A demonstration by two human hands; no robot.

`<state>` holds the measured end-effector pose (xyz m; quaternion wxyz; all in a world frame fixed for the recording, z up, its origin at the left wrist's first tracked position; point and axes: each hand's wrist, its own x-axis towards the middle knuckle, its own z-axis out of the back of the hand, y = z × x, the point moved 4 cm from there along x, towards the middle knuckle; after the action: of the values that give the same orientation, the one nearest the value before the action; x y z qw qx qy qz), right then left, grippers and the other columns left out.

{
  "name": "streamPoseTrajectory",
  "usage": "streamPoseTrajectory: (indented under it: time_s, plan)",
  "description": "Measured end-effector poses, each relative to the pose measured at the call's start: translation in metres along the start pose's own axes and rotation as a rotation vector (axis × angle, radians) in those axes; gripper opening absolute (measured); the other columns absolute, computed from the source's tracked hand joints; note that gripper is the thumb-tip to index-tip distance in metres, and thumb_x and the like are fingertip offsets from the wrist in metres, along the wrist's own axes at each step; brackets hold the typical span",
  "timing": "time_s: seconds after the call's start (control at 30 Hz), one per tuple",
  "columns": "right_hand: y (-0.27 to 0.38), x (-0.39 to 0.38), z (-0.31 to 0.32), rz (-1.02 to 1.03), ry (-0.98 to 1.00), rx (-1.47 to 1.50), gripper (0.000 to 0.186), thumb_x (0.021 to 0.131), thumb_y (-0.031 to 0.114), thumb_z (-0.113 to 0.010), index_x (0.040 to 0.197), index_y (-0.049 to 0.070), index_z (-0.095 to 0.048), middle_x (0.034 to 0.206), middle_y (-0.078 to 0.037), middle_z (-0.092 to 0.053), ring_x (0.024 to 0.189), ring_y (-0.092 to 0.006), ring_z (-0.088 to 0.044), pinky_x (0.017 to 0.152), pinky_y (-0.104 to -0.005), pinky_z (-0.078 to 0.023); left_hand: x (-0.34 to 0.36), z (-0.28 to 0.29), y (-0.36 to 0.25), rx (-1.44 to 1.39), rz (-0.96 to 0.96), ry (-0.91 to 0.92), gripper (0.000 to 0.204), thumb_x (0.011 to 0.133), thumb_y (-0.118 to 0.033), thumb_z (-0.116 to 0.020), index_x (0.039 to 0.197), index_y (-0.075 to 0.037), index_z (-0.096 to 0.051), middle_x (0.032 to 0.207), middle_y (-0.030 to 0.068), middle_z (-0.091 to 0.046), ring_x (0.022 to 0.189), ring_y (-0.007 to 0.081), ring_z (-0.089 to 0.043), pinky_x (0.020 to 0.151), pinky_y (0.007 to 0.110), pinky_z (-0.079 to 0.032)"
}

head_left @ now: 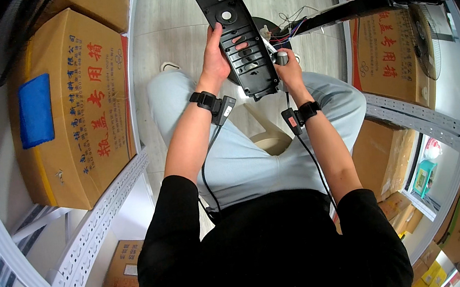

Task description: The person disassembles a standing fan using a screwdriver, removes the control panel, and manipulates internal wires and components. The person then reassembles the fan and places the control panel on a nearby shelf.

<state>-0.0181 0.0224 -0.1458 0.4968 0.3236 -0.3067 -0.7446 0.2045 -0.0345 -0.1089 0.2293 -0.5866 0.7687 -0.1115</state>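
My left hand (215, 56) grips the left edge of a long black plastic housing panel (246, 84), thumb on its face. The panel is tilted upright above my lap, showing a row of slots and a round hole. At its right edge, my right hand (290, 72) is closed around a tool with a rounded grey handle (282, 57); its kind is partly hidden by the fingers. Beside that hand, thin coloured wires (288, 34) come out of the end of a black post (335, 15). A dark round base (264, 23) lies partly behind the panel.
Shelves with large cardboard boxes (73, 105) stand on my left, and more boxes (386, 61) on my right. A fan grille (425, 42) is by the post's far end. Between my legs is a beige stool-like piece (273, 141). Cables run from my wristbands.
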Motion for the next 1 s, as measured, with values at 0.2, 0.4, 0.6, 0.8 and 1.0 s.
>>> streamPoseTrajectory:
  time_s: [0.2,0.4,0.6,0.8,1.0]
  plan:
    - [-0.007,-0.004,0.005,-0.165,0.157,0.126,0.050,0.075,0.017,-0.082,0.119,0.012,-0.060,0.080,-0.006,-0.068,0.063,-0.0147,-0.066,0.054,-0.0300,-0.051,-0.002,0.000,-0.001,0.005,-0.027,-0.001,0.038,0.100,-0.038,-0.057,0.126,-0.012,-0.048,0.115,0.0103,-0.061,0.096,0.0220,-0.061,0.081,0.042,-0.057]
    - [0.010,-0.018,0.052,-0.205,0.054,0.490,0.044,0.081,0.018,-0.078,0.122,0.012,-0.063,0.092,-0.003,-0.068,0.064,-0.0082,-0.055,0.055,-0.0234,-0.046,-0.018,0.003,-0.014,-0.095,-0.008,-0.171,0.050,0.091,-0.051,-0.065,0.119,-0.011,-0.055,0.088,0.0097,-0.062,0.077,0.0252,-0.065,0.074,0.041,-0.057]
    - [0.036,-0.041,0.126,-0.172,-0.038,1.102,0.020,0.087,0.008,-0.071,0.104,0.005,-0.062,0.093,-0.006,-0.067,0.065,-0.0083,-0.055,0.055,-0.0221,-0.044,-0.066,-0.029,-0.078,0.003,-0.169,-0.157,0.049,0.093,-0.053,-0.060,0.118,-0.011,-0.057,0.092,0.0102,-0.065,0.082,0.0253,-0.066,0.074,0.041,-0.056]
    - [0.016,-0.053,0.159,-0.115,-0.026,1.523,0.031,0.095,0.034,-0.067,0.103,0.005,-0.060,0.103,-0.008,-0.065,0.084,-0.0124,-0.060,0.073,-0.0233,-0.047,-0.134,0.002,-0.172,0.028,-0.191,-0.305,0.056,0.095,-0.055,-0.055,0.118,-0.004,-0.059,0.088,0.0100,-0.061,0.085,0.0274,-0.063,0.080,0.042,-0.055]
    - [0.008,-0.079,0.168,-0.335,-0.113,1.333,0.047,0.094,0.055,-0.061,0.111,0.010,-0.057,0.107,-0.004,-0.057,0.080,-0.0114,-0.052,0.063,-0.0228,-0.040,-0.183,0.055,-0.267,0.163,-0.408,-0.649,0.054,0.097,-0.056,-0.048,0.120,-0.008,-0.060,0.107,0.0181,-0.065,0.101,0.0373,-0.062,0.090,0.060,-0.050]
